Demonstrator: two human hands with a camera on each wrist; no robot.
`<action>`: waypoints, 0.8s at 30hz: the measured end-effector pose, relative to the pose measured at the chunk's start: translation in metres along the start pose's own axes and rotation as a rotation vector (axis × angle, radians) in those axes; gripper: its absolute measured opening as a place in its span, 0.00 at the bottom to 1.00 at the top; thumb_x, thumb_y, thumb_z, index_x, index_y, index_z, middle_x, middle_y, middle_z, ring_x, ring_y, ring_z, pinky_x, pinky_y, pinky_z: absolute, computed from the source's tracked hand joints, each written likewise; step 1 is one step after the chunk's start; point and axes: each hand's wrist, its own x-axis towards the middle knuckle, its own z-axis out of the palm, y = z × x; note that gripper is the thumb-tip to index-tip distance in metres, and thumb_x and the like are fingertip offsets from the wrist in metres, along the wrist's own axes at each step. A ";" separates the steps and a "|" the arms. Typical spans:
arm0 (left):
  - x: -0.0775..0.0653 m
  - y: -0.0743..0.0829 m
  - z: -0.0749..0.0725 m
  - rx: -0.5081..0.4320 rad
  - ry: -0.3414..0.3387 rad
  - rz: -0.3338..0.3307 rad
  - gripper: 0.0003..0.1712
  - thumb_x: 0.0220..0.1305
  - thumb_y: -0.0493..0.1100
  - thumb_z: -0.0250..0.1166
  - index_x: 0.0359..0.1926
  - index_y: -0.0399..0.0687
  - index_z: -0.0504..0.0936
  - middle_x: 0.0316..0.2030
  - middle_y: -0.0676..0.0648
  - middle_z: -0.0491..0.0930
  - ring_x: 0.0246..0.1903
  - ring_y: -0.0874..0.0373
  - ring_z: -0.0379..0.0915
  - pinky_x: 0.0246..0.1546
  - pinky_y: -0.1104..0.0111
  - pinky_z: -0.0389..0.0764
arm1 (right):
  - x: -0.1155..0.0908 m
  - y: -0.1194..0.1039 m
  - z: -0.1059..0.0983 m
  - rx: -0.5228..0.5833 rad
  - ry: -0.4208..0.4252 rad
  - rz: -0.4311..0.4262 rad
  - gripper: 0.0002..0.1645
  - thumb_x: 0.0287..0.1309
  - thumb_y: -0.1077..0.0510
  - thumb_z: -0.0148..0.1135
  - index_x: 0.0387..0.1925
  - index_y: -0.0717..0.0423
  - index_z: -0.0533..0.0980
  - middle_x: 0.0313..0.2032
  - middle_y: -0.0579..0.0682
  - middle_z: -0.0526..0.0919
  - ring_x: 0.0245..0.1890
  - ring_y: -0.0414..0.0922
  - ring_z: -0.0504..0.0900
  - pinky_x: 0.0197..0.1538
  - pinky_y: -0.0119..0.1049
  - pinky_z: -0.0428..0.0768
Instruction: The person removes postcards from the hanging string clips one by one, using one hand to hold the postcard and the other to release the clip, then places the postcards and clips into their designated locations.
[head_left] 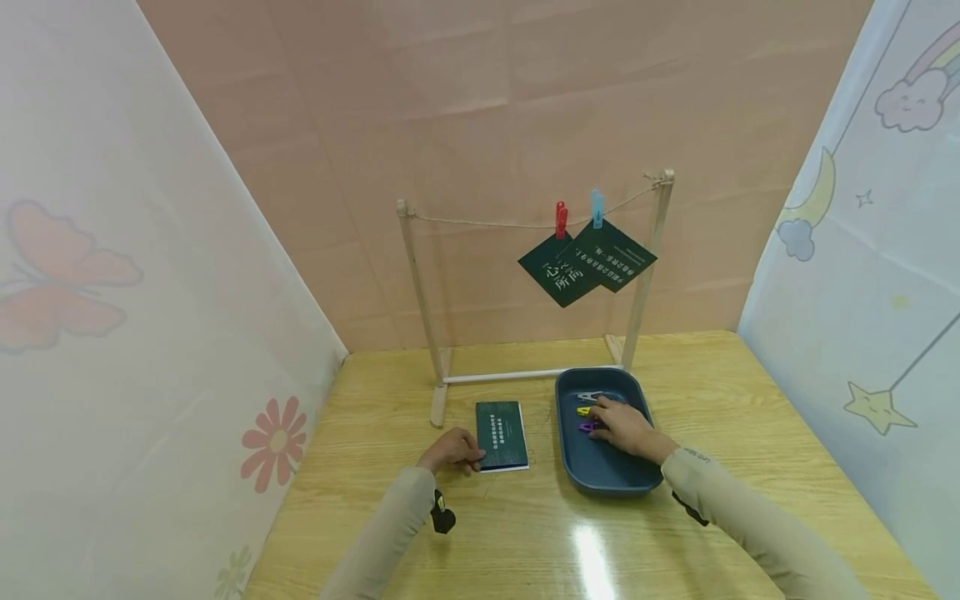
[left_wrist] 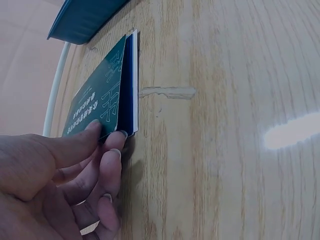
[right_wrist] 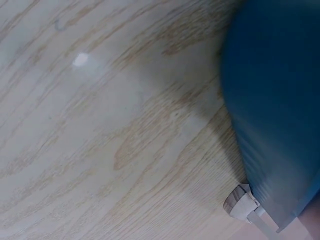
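Observation:
My left hand (head_left: 454,451) pinches the near left corner of the top dark green card (left_wrist: 95,97) between thumb and fingers. In the left wrist view that card's edge is lifted off the stack of cards (left_wrist: 134,82) beneath it. My right hand (head_left: 624,425) reaches into a dark blue tray (head_left: 611,479), its fingertips at the small clothespins. There lie a purple clothespin (head_left: 587,427), a yellow clothespin (head_left: 582,411) and a pale clothespin (head_left: 589,397). Whether the right fingers grip one cannot be made out. The right wrist view shows the tray's outer wall (right_wrist: 275,110) but not the fingers.
Behind the tray stands a wooden frame (head_left: 420,292) with a string (head_left: 480,223) across its top. A red clothespin (head_left: 561,220) and a light blue clothespin (head_left: 597,209) hold two green cards (head_left: 611,257) on it, overlapping. Printed cloth walls (head_left: 862,275) flank the wooden table (head_left: 720,400).

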 end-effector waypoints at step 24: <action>0.006 -0.003 0.005 -0.001 0.113 -0.043 0.06 0.68 0.35 0.63 0.35 0.35 0.78 0.25 0.42 0.81 0.20 0.60 0.75 0.25 0.68 0.81 | 0.000 -0.003 0.000 0.031 0.074 0.021 0.07 0.60 0.57 0.69 0.36 0.56 0.81 0.33 0.45 0.75 0.30 0.40 0.78 0.30 0.38 0.78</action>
